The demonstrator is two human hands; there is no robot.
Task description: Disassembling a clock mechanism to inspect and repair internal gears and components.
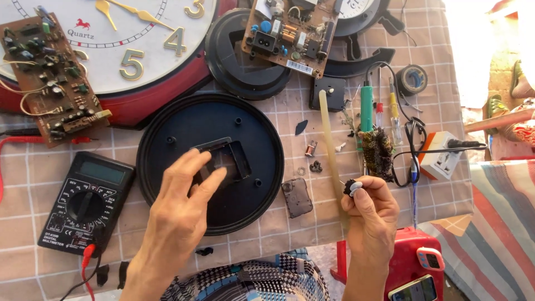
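Resting on the round black clock back point(167, 184), the left hand point(186, 195) lies with fingers loosely spread over the empty rectangular recess point(231, 159), gripping nothing. The right hand point(370, 209) pinches a small black-and-white part point(352, 187) above the bench point(290, 223). By appearance, disassembly is done: a dark cover plate point(296, 197) lies beside the back, and refitting remains.
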